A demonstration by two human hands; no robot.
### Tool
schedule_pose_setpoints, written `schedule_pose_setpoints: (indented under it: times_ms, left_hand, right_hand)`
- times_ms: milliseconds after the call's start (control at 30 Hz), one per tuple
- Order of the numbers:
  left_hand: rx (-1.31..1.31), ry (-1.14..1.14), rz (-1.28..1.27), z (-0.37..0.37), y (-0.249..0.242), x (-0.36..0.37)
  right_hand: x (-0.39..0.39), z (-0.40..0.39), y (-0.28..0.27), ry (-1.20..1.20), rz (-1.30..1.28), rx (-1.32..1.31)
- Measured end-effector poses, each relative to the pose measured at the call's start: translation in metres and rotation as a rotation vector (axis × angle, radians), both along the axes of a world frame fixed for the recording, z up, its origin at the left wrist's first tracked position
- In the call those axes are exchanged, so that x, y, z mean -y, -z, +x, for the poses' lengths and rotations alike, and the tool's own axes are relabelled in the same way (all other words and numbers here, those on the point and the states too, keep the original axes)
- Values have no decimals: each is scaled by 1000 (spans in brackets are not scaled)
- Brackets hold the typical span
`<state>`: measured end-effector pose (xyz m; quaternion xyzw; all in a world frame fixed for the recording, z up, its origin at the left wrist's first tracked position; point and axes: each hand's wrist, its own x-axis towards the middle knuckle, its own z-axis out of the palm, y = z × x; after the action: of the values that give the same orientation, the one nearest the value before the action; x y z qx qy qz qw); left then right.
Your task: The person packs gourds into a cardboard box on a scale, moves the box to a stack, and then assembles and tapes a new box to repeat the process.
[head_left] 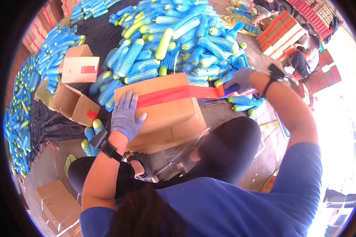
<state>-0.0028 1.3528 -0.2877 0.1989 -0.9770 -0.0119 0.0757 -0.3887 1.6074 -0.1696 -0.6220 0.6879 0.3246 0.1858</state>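
Note:
A cardboard box (162, 114) lies in front of me on a stack of flat cardboard (162, 138). Red tape (166, 96) runs along its top and stretches past the right edge to a blue tape dispenser (230, 90). My right hand (242, 80), in a grey glove, is closed around the dispenser, just right of the box. My left hand (126, 116), also gloved, lies flat with spread fingers on the left part of the box top, its fingertips near the tape.
Green vegetables in blue netting (166, 47) are heaped behind the box. Two open cartons (80, 69) (75, 103) stand at the left. Flattened cardboard (59, 201) lies at the lower left. A person (306, 57) sits near taped boxes (279, 35) at the upper right.

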Motion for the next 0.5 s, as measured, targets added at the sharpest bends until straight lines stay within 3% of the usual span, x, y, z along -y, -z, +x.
schedule_pose_setpoints:
  times_ms: [100, 167, 267, 433, 500]
  left_hand:
    - [-11, 69, -10, -11, 8, -7]
    - [20, 152, -12, -21, 5, -15]
    - [41, 267, 42, -38, 1, -28]
    - [61, 441, 57, -71, -3, -46]
    - [94, 608, 104, -80, -2, -56]
  right_hand:
    - [58, 14, 56, 34, 30, 105]
    - [100, 35, 98, 42, 0, 322]
    - [170, 58, 139, 48, 162, 163]
    - [156, 66, 167, 87, 157, 305]
    - [145, 66, 164, 98, 145, 346]
